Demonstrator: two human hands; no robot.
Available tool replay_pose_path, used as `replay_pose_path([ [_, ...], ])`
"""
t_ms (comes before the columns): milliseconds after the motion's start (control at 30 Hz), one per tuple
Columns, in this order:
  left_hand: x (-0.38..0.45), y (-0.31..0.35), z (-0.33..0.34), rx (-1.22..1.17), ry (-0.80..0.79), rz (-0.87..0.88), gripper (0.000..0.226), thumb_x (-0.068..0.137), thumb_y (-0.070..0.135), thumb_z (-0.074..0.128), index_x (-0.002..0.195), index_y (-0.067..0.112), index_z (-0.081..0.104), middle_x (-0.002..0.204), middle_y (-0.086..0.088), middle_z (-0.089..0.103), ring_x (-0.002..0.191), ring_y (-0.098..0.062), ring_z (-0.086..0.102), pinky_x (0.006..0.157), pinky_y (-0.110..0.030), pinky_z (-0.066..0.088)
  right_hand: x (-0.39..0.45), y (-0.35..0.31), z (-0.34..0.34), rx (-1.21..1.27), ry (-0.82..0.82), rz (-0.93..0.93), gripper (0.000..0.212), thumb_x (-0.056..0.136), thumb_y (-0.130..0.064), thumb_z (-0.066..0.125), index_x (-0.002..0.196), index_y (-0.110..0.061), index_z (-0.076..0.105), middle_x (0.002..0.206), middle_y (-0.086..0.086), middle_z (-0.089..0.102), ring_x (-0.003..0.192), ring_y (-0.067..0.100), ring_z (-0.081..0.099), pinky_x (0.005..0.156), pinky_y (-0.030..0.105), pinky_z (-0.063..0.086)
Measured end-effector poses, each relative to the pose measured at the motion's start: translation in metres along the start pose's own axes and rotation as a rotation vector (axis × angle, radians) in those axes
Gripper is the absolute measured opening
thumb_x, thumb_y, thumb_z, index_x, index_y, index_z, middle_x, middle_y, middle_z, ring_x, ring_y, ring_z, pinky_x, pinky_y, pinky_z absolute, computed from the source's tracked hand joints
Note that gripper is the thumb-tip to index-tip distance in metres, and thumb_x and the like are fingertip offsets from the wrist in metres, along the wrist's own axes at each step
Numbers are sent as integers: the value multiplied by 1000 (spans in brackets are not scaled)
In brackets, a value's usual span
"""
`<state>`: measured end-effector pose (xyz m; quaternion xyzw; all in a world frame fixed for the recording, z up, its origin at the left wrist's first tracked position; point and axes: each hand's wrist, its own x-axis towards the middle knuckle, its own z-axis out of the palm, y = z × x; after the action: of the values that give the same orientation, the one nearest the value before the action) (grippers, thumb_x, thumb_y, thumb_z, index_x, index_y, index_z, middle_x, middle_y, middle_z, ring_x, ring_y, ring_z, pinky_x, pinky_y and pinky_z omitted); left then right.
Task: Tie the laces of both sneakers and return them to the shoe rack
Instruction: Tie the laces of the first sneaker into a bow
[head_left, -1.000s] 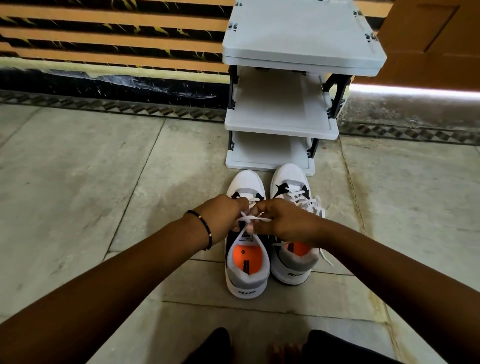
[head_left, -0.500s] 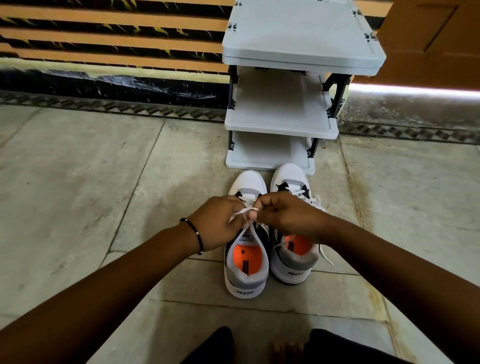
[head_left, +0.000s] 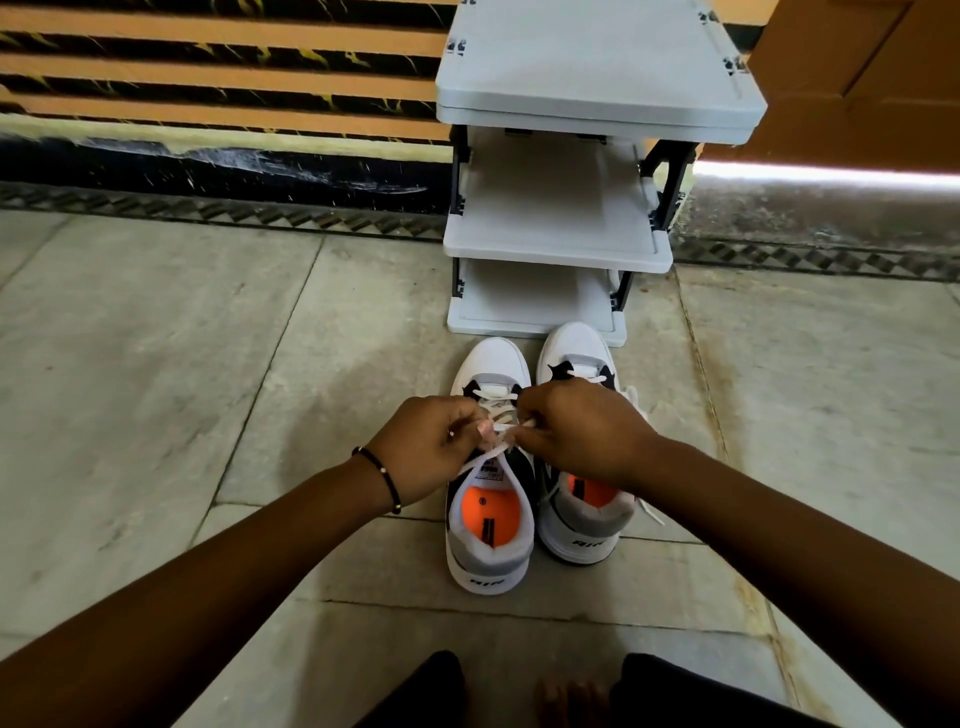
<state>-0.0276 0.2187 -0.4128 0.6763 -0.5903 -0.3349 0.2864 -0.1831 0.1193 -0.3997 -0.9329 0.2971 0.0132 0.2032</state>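
Two white, grey and black sneakers with orange insoles stand side by side on the floor, toes toward the rack. Over the left sneaker (head_left: 491, 540) my left hand (head_left: 428, 449) and my right hand (head_left: 576, 431) pinch its white lace (head_left: 506, 427) between them, fingers closed on the strands above the tongue. The right sneaker (head_left: 582, 525) is partly hidden under my right wrist; a loose lace end trails off its right side. The grey three-shelf shoe rack (head_left: 556, 249) stands just beyond the toes, nothing on its shelves.
Stone floor tiles (head_left: 156, 364) spread to the left and right of the shoes. A striped orange and black wall (head_left: 208, 78) runs behind the rack, with a brown door (head_left: 872, 78) at the right. My knees and a bare foot (head_left: 566, 701) show at the bottom edge.
Both hands have moved away from me, up along the left sneaker's tongue toward its toe, still pinching the lace. The shoes and rack have not moved.
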Motion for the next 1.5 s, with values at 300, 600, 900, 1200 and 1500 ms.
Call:
replay_pose_path([
  [300, 7, 0, 3, -402, -8, -90, 35, 94, 4, 38, 112, 31, 52, 100, -2, 68, 88, -3, 65, 72, -12, 50, -7, -12, 13, 78, 264, -105, 21, 89, -31, 51, 95, -12, 58, 95, 9, 65, 80, 28, 61, 59, 30, 36],
  [600, 9, -13, -16, -212, 441, -318, 55, 86, -8, 36, 131, 22, 45, 142, -6, 46, 129, -16, 45, 93, -21, 42, -10, -11, 9, 84, 253, -87, 22, 88, -33, 52, 96, -14, 59, 97, 6, 66, 83, 27, 61, 65, 37, 49],
  [900, 5, -10, -4, 331, 111, -457, 41, 92, 26, 45, 126, 48, 42, 155, -10, 18, 141, -36, 19, 113, -60, 14, -8, -11, 10, 157, 283, -127, 18, 85, -20, 55, 101, -18, 63, 100, 3, 69, 85, 27, 65, 67, 41, 53],
  [1200, 7, 3, -9, 113, 140, 38, 18, 89, 18, 52, 90, 12, 68, 83, -8, 74, 80, -22, 67, 75, -29, 50, -2, -11, 6, 247, 277, -67, 12, 84, -17, 59, 93, -15, 65, 79, 8, 69, 69, 24, 62, 63, 41, 52],
  [1500, 0, -41, -33, 494, 72, -204, 30, 86, 6, 47, 93, 28, 67, 70, 8, 65, 74, -12, 60, 60, -21, 40, -17, 18, 12, -105, 57, -15, 30, 83, -13, 48, 104, -23, 67, 104, 3, 71, 90, 28, 64, 64, 27, 44],
])
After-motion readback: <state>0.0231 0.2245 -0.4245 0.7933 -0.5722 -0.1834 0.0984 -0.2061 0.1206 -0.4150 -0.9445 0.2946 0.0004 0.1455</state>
